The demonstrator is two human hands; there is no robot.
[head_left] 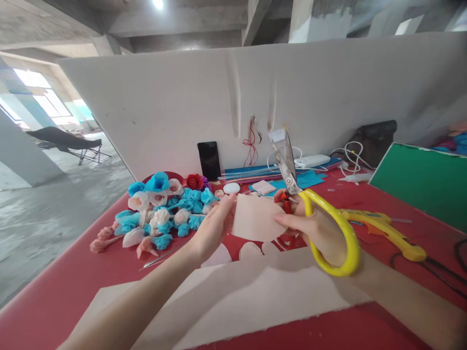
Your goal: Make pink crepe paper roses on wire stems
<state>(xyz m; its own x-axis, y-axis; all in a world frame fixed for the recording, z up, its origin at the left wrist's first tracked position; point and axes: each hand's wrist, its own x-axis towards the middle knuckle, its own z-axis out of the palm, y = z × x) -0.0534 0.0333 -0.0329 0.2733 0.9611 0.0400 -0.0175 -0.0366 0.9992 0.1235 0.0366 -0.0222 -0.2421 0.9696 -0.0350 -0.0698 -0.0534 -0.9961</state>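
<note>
Two bare hands meet above a red table (383, 204), both holding one small pale pink cut piece (255, 218) just over the near half of the table. The left hand (213, 226) pinches the piece's left edge between thumb and fingers; the right hand (314, 231) presses a thumb on its right edge while its fingers pass through the yellow handles of scissors (310, 204), whose blades point upward, slightly parted. Below the hands lies a large pink sheet (237, 296) with a wavy cut edge, reaching the near table edge. To the left, near the table's left edge, lies a pile of blue, white and pink paper flowers (160, 209). To the right lie a yellow glue gun (386, 231) and a green board (423, 180). A white partition (182, 107) closes the far side.
</note>
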